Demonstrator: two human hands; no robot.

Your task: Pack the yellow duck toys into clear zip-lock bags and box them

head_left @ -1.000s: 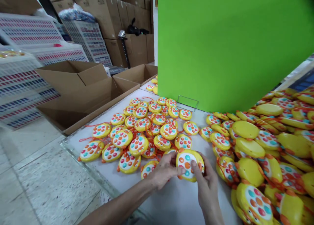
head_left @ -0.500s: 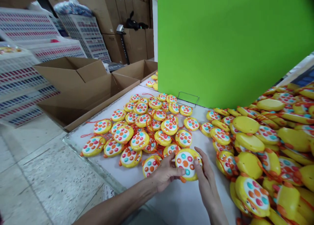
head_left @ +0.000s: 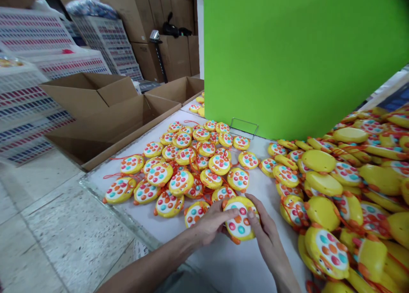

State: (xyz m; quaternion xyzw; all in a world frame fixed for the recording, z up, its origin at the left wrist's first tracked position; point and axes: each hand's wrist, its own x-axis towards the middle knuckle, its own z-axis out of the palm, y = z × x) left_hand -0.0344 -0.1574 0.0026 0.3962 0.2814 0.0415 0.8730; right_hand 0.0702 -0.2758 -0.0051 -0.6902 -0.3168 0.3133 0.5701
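Between both hands I hold a yellow duck-shaped toy [head_left: 240, 229], its white face with pink, orange and teal buttons turned up toward me. My left hand [head_left: 212, 224] grips its left side, the thumb lying across the buttons. My right hand [head_left: 265, 229] clasps the right side, with its thumb also on the button face. The fingers beneath the toy are mostly hidden. Just beyond my hands lies a spread of like toys [head_left: 181, 183] with red cords. To the right a larger heap of them [head_left: 322, 214] lies, many showing plain yellow backs.
A green panel [head_left: 287, 58] stands at the table's back, a wire stand [head_left: 244, 128] at its foot. Open cardboard boxes [head_left: 108, 131] adjoin the table's left edge [head_left: 118, 222]. White plastic crates [head_left: 32, 97] and stacked cartons [head_left: 140, 20] fill the back left.
The held toy has shifted slightly down and left. My left thumb has moved from the toy's lower edge up onto its buttons; my right thumb has slid a little left.
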